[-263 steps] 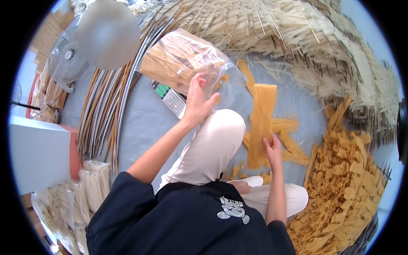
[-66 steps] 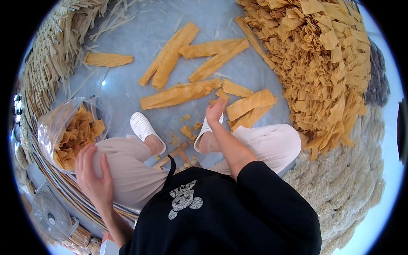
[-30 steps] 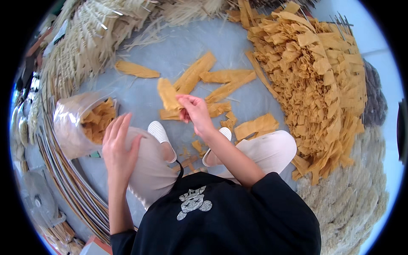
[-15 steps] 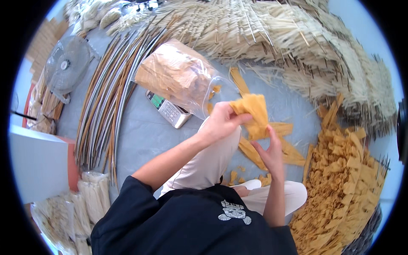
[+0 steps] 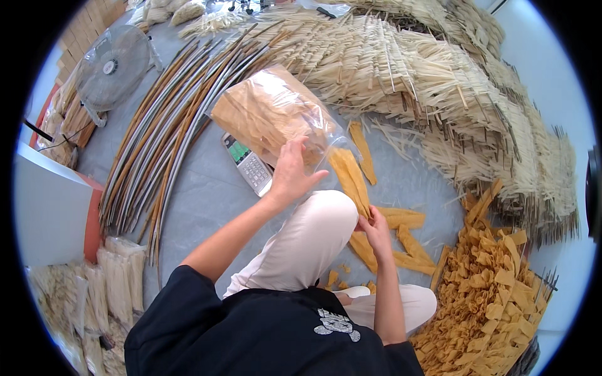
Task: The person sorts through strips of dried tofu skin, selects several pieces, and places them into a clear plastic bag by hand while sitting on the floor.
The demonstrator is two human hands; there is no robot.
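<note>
My left hand [image 5: 293,172] is open, its fingers apart, at the near side of a clear plastic bag [image 5: 269,116] full of light-brown, thin pieces. Whether the fingertips touch the bag is hard to tell. My right hand [image 5: 376,232] grips the near end of a folded yellow-brown strip [image 5: 350,182], thin and sheet-like. The strip's far end reaches the bag's opening. Loose strips of the same kind [image 5: 401,218] lie on the grey floor beyond and beside my right hand.
A calculator-like keypad device [image 5: 251,166] lies partly under the bag. Long thin rods [image 5: 169,138] are bundled at left, near a fan [image 5: 113,66]. A heap of yellow-brown strips [image 5: 483,294] rises at right. Pale stick-like pieces [image 5: 401,75] are piled behind. Bagged pale bundles [image 5: 119,276] stand lower left.
My left hand has let go of the yellow-brown piece and moved left to the bag, fingers spreading. The piece, bunched up before, now hangs lengthwise from my right hand, which has moved slightly down and left.
</note>
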